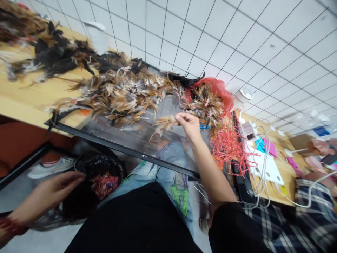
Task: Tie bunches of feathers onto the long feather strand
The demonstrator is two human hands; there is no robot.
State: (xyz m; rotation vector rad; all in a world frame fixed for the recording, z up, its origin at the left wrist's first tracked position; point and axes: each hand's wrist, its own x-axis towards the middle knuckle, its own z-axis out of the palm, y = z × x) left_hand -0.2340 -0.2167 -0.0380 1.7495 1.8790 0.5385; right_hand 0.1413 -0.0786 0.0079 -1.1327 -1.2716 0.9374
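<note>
My right hand pinches a small tan feather bunch by its end above the dark glass tabletop. Just behind it lies a blue clip-like piece. To the left spreads a big pile of brown and white feathers. My left hand hangs low beside a black-bagged bin, fingers stretched out, with nothing visible in it. Red and pink scraps lie inside the bin.
Tangled red strings lie right of my arm, near a red plastic bag with more feathers. White cables and a white power strip sit further right. A person in plaid is at the right edge. Paper cups stand behind.
</note>
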